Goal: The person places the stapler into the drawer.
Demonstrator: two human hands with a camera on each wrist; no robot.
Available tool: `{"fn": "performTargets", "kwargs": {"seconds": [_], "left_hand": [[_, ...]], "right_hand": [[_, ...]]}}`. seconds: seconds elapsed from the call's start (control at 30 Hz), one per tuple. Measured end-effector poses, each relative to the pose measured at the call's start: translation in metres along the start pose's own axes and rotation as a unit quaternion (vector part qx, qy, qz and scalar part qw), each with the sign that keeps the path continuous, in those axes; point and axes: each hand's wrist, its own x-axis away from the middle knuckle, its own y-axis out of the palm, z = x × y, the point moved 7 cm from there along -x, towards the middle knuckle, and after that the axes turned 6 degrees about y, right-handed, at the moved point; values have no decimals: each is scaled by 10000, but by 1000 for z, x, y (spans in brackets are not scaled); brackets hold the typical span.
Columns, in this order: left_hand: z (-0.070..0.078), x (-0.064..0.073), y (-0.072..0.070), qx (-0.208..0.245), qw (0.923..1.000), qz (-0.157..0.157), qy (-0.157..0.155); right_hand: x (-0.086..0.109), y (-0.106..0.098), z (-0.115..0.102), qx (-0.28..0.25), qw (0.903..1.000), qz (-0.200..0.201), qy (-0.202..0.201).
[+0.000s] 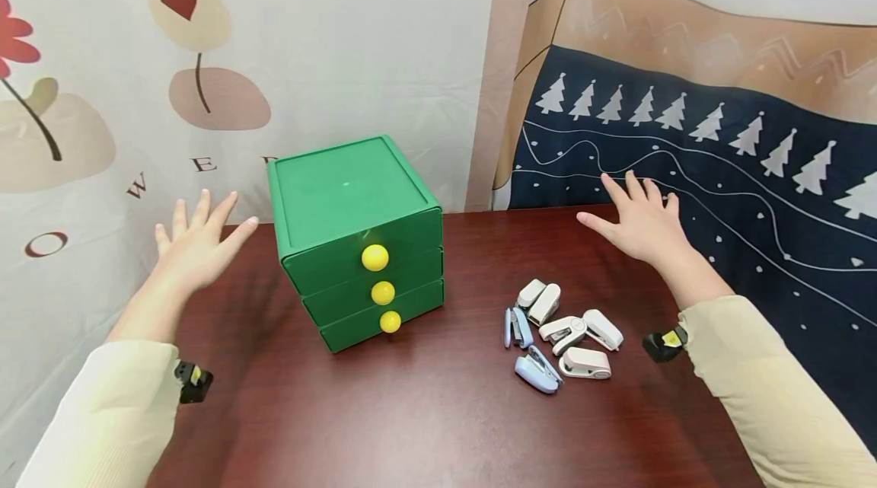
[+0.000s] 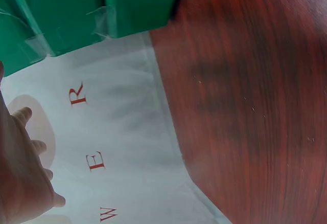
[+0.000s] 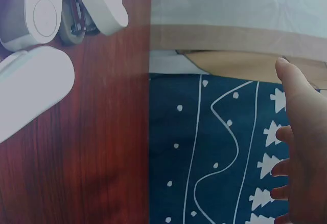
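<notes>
My left hand [image 1: 199,244] hovers with fingers spread to the left of a green three-drawer box [image 1: 349,191]. Each drawer front carries a round yellow knob [image 1: 374,257], and all the drawers are pushed in. On the right, my right hand [image 1: 644,221] is held up with its fingers apart, holding nothing, beyond a group of small staplers. Among these are white staplers [image 1: 585,363] and light blue staplers [image 1: 537,371], lying close together on the dark red table [image 1: 425,419]. The right wrist view shows a white stapler [image 3: 36,88] close up.
Behind the table hangs a pale cloth [image 1: 384,31] with flowers and letters. A dark blue printed cloth [image 1: 685,145] with white trees covers the right side. Small black devices [image 1: 663,345] are strapped to both wrists.
</notes>
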Motion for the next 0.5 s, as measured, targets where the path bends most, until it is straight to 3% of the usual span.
{"fn": "performTargets", "kwargs": {"seconds": [0.27, 0.5], "left_hand": [[11, 7, -9, 399, 9983, 423, 63], [29, 13, -15, 861, 9914, 931, 317]], "right_hand": [[12, -5, -10, -101, 9994, 308, -133], [24, -12, -27, -452, 9967, 579, -333]]}}
